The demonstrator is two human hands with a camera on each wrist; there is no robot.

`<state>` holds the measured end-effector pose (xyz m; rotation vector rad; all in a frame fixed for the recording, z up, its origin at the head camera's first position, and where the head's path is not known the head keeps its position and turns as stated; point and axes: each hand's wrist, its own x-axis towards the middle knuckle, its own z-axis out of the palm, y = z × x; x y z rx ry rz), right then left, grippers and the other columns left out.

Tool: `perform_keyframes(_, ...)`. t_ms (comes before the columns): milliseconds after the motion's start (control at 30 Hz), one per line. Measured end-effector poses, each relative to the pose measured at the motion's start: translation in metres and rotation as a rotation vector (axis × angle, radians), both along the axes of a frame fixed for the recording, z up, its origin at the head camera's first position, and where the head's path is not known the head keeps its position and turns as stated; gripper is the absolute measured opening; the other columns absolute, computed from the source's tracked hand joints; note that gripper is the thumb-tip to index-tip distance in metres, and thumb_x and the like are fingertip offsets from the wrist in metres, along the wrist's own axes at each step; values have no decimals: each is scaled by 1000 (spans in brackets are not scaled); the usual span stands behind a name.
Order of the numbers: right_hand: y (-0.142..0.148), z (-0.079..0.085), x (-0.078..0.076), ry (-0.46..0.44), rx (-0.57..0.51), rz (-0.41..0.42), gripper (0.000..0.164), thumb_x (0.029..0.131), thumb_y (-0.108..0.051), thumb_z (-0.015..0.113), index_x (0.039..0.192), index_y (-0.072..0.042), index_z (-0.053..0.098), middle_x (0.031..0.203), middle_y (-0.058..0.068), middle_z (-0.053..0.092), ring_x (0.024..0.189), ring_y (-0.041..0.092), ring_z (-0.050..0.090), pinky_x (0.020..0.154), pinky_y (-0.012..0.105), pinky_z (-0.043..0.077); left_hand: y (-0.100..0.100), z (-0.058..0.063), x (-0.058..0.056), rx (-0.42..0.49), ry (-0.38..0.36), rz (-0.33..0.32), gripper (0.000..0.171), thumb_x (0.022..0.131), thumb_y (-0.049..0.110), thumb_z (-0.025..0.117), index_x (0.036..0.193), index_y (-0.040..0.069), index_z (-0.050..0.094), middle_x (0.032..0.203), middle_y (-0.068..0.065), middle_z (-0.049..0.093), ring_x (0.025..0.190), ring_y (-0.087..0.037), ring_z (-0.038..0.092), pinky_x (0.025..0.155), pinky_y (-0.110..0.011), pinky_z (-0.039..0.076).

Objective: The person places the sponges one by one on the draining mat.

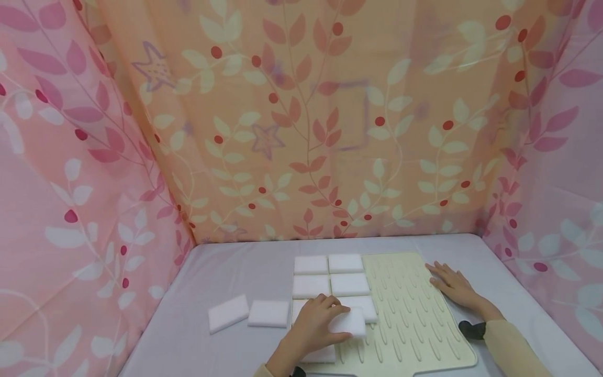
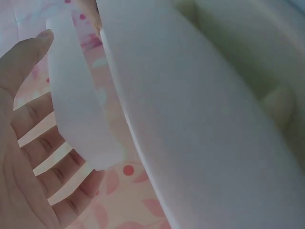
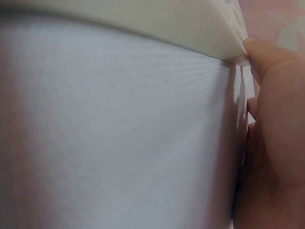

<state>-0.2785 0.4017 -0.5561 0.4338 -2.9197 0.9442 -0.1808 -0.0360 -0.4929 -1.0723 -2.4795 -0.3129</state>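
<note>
Left hand (image 1: 316, 323) grasped a white rectangular foam block (image 1: 354, 323), thumb on the near side, fingers on the far side. Held block sat over the near part of a pale yellow-green ridged mat (image 1: 405, 309), overlapping, from the head view, the nearest visible block of the right-hand column. Could not tell whether it touched the mat. Left wrist view showed the block between thumb and fingers, with a second broad white face close by on the right.

Right hand (image 1: 453, 287) gripped nothing: fingers extended and slightly spread at the mat's far right edge. Right wrist view put a digit's tip against the mat's rim.

Similar white blocks lay on the left part of the mat in two columns. Right column, far to near: far block (image 1: 346, 263), middle block (image 1: 350, 284), third block (image 1: 366, 309). Left column: two far ones in full sight, two nearer ones partly covered by the left hand and forearm.

Two loose white blocks (image 1: 268, 313) lay left of the mat on a white tablecloth (image 1: 188, 293), side by side, the left one turned at an angle.

Beige sleeve (image 1: 513, 345) on the right arm, black wrist strap (image 1: 472, 330) beside it. Orange floral curtain (image 1: 301, 131) behind the table, pink ones at both sides.
</note>
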Motion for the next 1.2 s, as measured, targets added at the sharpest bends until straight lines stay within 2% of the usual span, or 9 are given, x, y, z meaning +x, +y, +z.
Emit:
perform_keyframes(367,1,3,0,2,4,8,59,95,-36,47,143,-5,33,147,32,18,133,53,7,102,67,-5,18,-4,10,-59,-27,-9,49,77,65,58,113,32,64,103,14,58,91,-6,51,72,-22,43)
perform_keyframes(767,1,0,0,7,5,10,59,95,-37,47,142,-4,33,146,32,18,133,54,7,101,67,-6,32,-15,15,-103,31,10,47,76,67,58,108,33,65,100,15,58,87,-4,49,66,-18,36)
perform_keyframes(967,1,0,0,-2,0,12,59,95,-37,47,143,-5,32,147,32,17,134,53,6,101,67,-7,35,-13,18,-95,66,29,47,74,67,60,106,33,66,98,14,58,86,-5,49,67,-20,36)
perform_keyframes(1200,0,1,0,-7,-1,7,59,95,-37,47,143,-6,32,147,31,17,134,53,6,102,66,-8,37,-8,19,-83,88,22,46,74,66,60,105,33,66,100,15,58,87,-4,50,67,-18,35)
